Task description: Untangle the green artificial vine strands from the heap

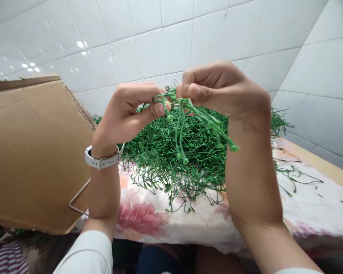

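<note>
Right hand (221, 89) pinching green stems (209, 118), fingers curled; left hand (130, 110) has them too, thumb against fingertips. Stems up between hands, in front of green pile (200, 161) on floral cloth (194, 224). Cardboard (37, 152) at left, tiled wall (217, 34) behind.
</note>
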Motion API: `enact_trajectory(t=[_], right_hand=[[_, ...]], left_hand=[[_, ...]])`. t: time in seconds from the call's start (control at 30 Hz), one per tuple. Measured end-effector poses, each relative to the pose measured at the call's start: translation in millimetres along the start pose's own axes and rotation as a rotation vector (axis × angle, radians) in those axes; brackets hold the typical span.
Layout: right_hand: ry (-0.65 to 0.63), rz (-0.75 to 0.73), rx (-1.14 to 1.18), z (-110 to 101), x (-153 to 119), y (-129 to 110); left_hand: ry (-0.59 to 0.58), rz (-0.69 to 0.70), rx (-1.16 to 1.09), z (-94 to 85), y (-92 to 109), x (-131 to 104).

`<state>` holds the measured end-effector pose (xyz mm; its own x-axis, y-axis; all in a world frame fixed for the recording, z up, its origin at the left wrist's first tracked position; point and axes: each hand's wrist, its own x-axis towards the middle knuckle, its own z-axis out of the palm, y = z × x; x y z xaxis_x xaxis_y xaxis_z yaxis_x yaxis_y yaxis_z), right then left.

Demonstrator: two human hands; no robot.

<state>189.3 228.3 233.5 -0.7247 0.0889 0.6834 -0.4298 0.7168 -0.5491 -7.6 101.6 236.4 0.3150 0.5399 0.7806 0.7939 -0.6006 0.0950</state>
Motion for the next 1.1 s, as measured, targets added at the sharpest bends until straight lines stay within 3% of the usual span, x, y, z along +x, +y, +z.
enact_trajectory(t=[0.1,0.3,0.53,0.63,0.83,0.97,1.03,1.1], right_hand=[[-0.013,0.016,-0.003,0.4,2.5,-1.6],[-0.198,-0.003,-0.031,-2.3,5.7,-8.9],[-0.201,-0.128,0.158,1.1,6.9,3.6],[-0.172,-0.181,0.332,9.0,13.3,16.2],[-0.083,-0.291,0.496,28.0,30.6,35.9],[-0.031,-0.355,0.613,40.4,39.7,46.2],[-0.029,-0.415,0.708,45.5,44.3,52.6],[-0.043,-0.481,0.839,48.4,49.2,59.4]], left_hand=[[-0.067,0.072,-0.066,2.3,-1.2,3.7],[0.056,0.099,-0.213,5.7,-4.8,5.5],[-0.022,0.041,-0.498,15.3,-5.1,0.0],[0.032,-0.025,-0.605,25.6,-11.8,2.5],[0.054,0.235,-0.860,34.4,-36.4,11.6],[0.090,0.269,-0.884,31.9,-45.7,14.8],[0.151,0.238,-0.953,32.0,-44.5,14.6],[0.309,0.175,-1.099,34.1,-39.2,13.9]])
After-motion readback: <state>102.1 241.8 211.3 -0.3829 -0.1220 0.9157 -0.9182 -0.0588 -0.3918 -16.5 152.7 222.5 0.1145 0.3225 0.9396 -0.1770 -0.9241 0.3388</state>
